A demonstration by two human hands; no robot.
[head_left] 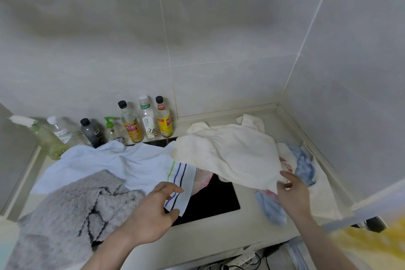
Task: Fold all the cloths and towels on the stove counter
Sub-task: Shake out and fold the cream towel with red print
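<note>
Head view: no cloth folded yet. Right hand (292, 195) pinches the cream towel (230, 153) edge, lifted over the stove surface (219, 230). Left hand (153, 215), grip wide, nears the striped towel (131, 164). Next: spread, halve.

Black cooktop (210, 201) mostly buried under cloths — only one corner shows. Grey towel (65, 215) runs off the bottom-left edge. Pinkish cloth (202, 180) peeks from beneath the cream towel (230, 151), rest hidden. Bottle labels (132, 130) too small to read; bottom-right is a yellow blur.
</note>
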